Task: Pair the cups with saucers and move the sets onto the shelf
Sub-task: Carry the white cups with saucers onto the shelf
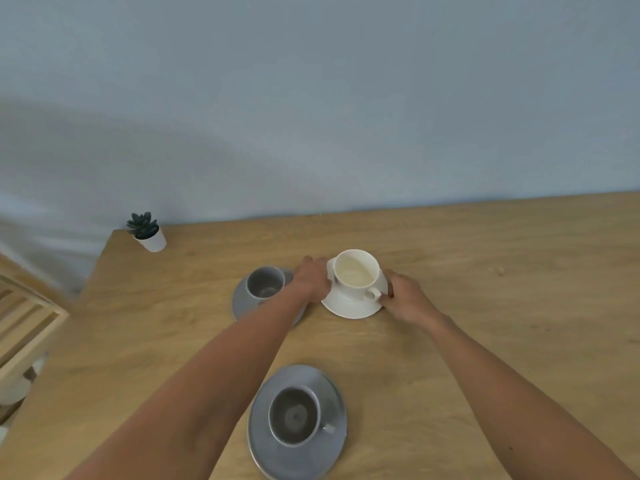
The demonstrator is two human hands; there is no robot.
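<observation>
Head view
White cup (356, 273): upright on the white saucer (349, 306), mid-worktop (502, 341), handle toward the right hand.
Left hand (311, 279): grip closed on the saucer's left rim.
Right hand (407, 297): grip closed on the saucer's right rim, by the handle.
Far grey cup (265, 282): on its grey saucer (242, 301), just left of the white set.
Near grey cup (294, 415): on its grey saucer (298, 459), closest to the person.
Potted plant (147, 232): far left corner.
Wooden shelf (24, 317): left edge.
</observation>
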